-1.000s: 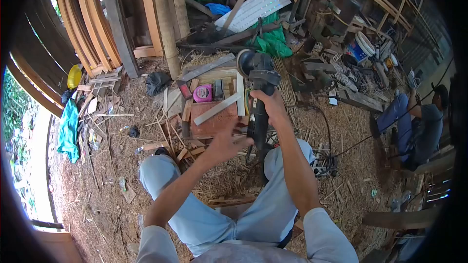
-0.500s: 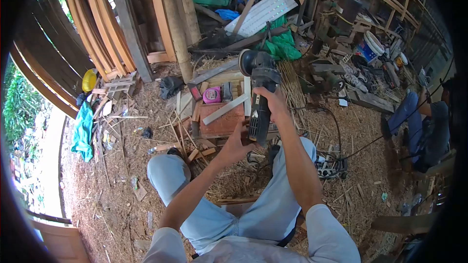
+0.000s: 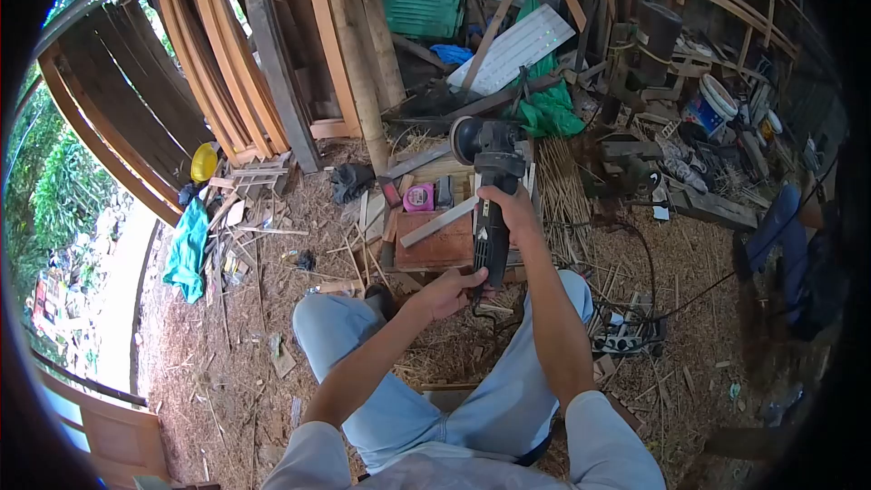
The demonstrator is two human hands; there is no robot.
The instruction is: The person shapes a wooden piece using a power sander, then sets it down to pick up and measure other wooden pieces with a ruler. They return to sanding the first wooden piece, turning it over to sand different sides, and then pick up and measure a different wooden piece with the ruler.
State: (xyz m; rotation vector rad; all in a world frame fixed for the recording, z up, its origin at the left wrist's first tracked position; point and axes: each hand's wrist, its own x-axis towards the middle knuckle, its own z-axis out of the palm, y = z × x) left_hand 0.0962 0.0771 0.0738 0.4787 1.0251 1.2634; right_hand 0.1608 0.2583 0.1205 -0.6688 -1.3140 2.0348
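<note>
A black angle grinder (image 3: 495,218), its round head pointing away from me, hangs above a low wooden work surface. My right hand (image 3: 511,210) is wrapped round the middle of its body. At the rear end of the body, near the cord, my left hand (image 3: 451,294) is closed on the grinder with thumb and fingers. Beneath and left of the tool lie a pale wood strip (image 3: 437,223), a reddish-brown board (image 3: 422,245), a pink tape measure (image 3: 418,197) and a small dark block (image 3: 444,191).
Wooden frames (image 3: 240,63) lean at the back left. A green crate (image 3: 423,10) and a white perforated panel (image 3: 513,50) lie behind. A power strip (image 3: 626,343) with cords sits right of my knee. Another person's legs (image 3: 778,236) show at far right. Scraps litter the ground.
My left hand has moved from beside the grinder's body down to its rear end and closed on it. The whole view has shifted slightly right and down.
</note>
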